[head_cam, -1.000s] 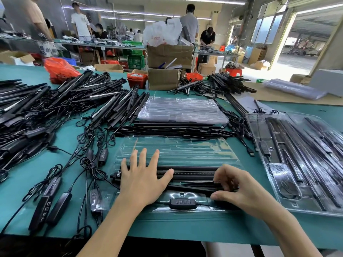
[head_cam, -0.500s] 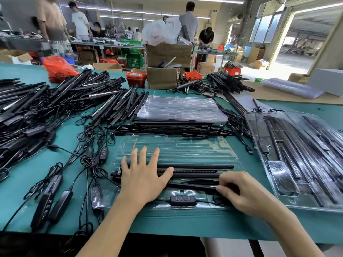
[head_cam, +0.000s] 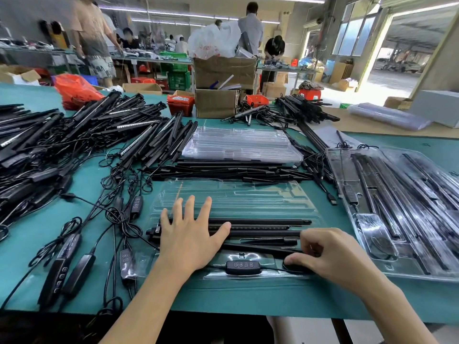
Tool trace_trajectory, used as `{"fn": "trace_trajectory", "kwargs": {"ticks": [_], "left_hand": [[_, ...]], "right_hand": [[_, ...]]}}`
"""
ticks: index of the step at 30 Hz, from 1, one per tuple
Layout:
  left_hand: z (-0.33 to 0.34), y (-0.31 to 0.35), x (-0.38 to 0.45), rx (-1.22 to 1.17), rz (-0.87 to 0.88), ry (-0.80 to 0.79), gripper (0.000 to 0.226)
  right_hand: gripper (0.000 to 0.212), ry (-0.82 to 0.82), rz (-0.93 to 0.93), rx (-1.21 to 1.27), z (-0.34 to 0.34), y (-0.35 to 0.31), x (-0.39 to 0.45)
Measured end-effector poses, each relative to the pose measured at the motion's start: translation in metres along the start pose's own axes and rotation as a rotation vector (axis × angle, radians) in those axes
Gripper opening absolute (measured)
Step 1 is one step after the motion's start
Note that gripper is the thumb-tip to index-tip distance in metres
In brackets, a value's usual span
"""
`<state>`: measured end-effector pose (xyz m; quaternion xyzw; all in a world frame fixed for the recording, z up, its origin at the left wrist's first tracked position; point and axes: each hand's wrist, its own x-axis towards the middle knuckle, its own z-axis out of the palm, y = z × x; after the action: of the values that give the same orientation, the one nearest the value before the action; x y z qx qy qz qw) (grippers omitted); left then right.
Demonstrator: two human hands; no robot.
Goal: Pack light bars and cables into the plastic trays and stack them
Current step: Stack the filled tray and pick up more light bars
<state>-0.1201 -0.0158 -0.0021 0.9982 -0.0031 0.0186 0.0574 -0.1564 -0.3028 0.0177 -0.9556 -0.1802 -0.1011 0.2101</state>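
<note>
Two hands on a half-filled tray

Several light bars [head_cam: 260, 228] lay in the clear plastic tray [head_cam: 238, 197] on the green table [head_cam: 248, 299]. Left hand [head_cam: 191, 242] pressed flat on them, fingers spread. Right hand [head_cam: 330, 256] curled, pinching the cable [head_cam: 273, 268] beside the four-button controller [head_cam: 243, 267]. No writing was legible.

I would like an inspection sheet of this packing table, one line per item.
Surface: green table.
Job's things: clear tray in front, light bars in its near slots, controller in the front pocket; filled trays at right; empty trays behind.
Clutter: loose bars heaped at left.
Hands: left hand flat on the bars; right hand, fingers curled, at the tray's right end; what it holds is hidden.
Cables: tangled cables at left.
Surroundings: cardboard boxes, people at far benches.
</note>
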Motion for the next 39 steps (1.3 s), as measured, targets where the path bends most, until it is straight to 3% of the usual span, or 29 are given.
{"fn": "trace_trajectory", "kwargs": {"ticks": [6,9,13,18,23,28,31,34,39], "left_hand": [[0.001,0.0,-0.001,-0.014,0.002,0.0,0.083],[0.0,0.0,-0.001,-0.023,-0.004,0.008,0.082],[0.001,0.001,-0.002,-0.019,-0.007,0.0,0.082],[-0.002,0.002,-0.003,-0.02,-0.016,-0.014,0.081],[-0.006,0.004,-0.015,-0.036,-0.028,-0.09,0.083],[-0.03,0.001,-0.007,-0.086,-0.03,-0.301,0.089],[-0.046,0.008,0.011,-0.107,0.069,-0.222,0.082],[-0.053,0.028,0.037,-0.263,0.252,-0.077,0.053],[-0.04,0.058,0.082,-0.28,0.373,-0.162,0.041]], "right_hand": [[0.056,-0.125,0.064,-0.121,0.0,-0.002,0.004],[0.051,-0.162,0.095,-0.1,-0.004,-0.004,0.007],[0.041,-0.329,0.081,-0.02,-0.012,-0.001,0.007],[0.038,-0.317,0.094,0.025,-0.013,-0.002,0.002],[0.035,-0.395,0.11,0.121,-0.017,-0.002,0.002],[0.04,-0.388,0.121,0.174,-0.017,-0.001,0.003],[0.041,-0.398,0.144,0.182,-0.018,-0.002,0.003],[0.038,-0.453,0.181,0.177,-0.019,-0.005,0.01],[0.037,-0.538,0.231,0.196,-0.022,-0.008,0.021]]}}
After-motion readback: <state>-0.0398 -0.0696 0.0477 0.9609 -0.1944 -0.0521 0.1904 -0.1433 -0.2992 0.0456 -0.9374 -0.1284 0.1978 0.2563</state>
